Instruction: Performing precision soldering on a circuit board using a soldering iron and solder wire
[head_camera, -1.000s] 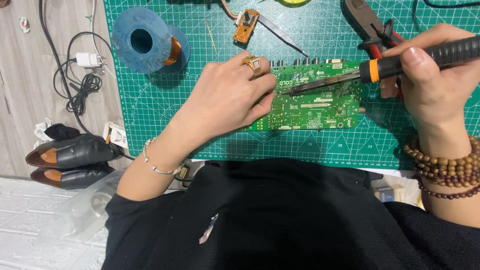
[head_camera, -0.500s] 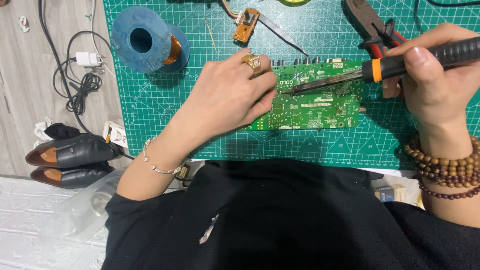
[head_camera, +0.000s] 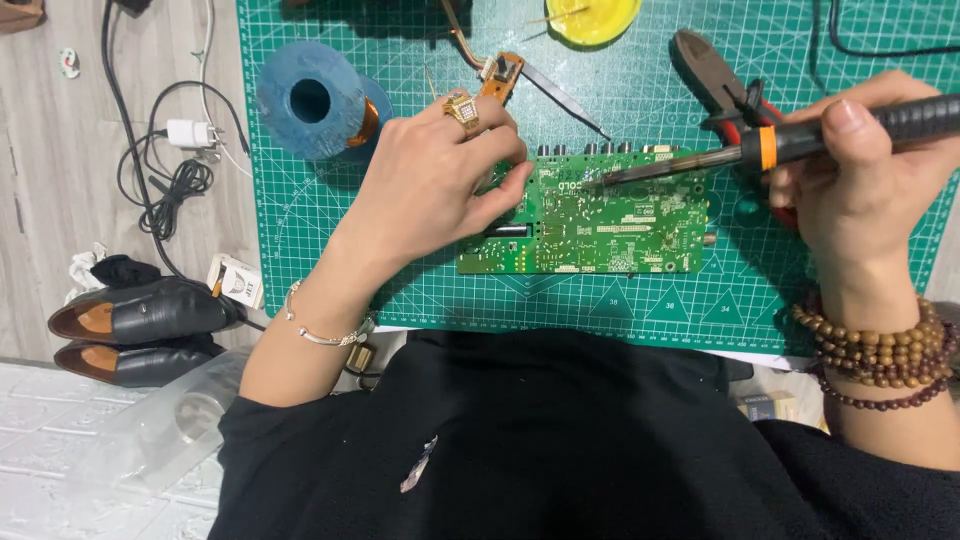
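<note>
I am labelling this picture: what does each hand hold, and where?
Right hand holds the soldering iron by its black handle. Left hand presses on the circuit board's left end.

We see a matt green cutting mat (head_camera: 300, 250) with a rubbery look under a green circuit board (head_camera: 590, 225), its face dotted with shiny solder. The soldering iron (head_camera: 760, 148) has a dull metal shaft and a matt black grip. Left on the pale wood-grain floor (head_camera: 40, 180), two glossy leather shoes (head_camera: 140, 310) gleam. Polished wooden beads (head_camera: 880, 345) ring the right wrist.
</note>
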